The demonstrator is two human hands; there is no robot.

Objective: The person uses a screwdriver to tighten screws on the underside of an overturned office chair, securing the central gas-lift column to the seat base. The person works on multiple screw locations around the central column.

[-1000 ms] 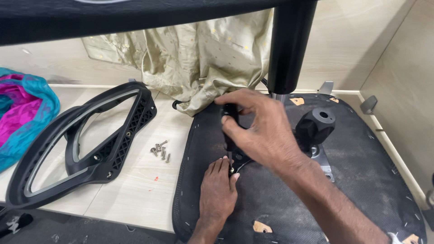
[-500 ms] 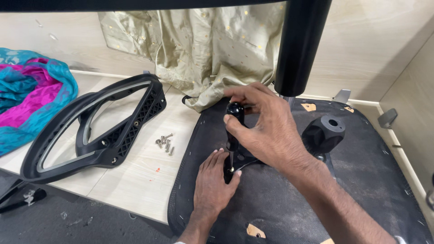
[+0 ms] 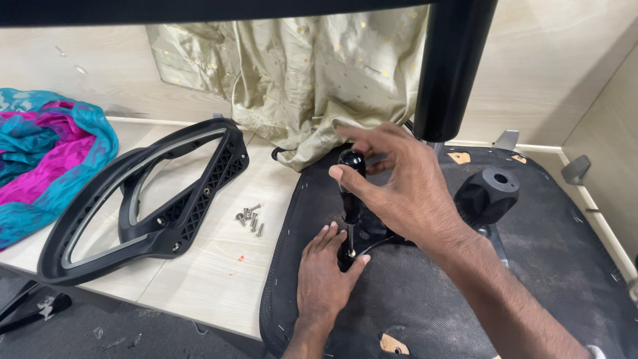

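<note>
My right hand point(image 3: 399, 186) is wrapped around the black handle of a screwdriver point(image 3: 350, 189) that stands upright over the black underside of a chair seat point(image 3: 551, 292). Its tip meets a black bracket on the seat. My left hand point(image 3: 323, 276) rests flat on the seat, fingertips steadying the tool's tip and the bracket. A black hub point(image 3: 488, 193) of the seat mechanism sticks up just right of my right hand.
A black plastic armrest frame point(image 3: 143, 206) lies on the light wooden floor to the left, with several loose screws point(image 3: 249, 218) beside it. A beige garment point(image 3: 312, 73) hangs behind, a pink and teal cloth point(image 3: 46, 153) lies far left, and a black post point(image 3: 452, 66) rises behind the seat.
The view has drifted and come closer. My right hand has shifted its grip round the screwdriver handle, while my left hand stays at the tip.
</note>
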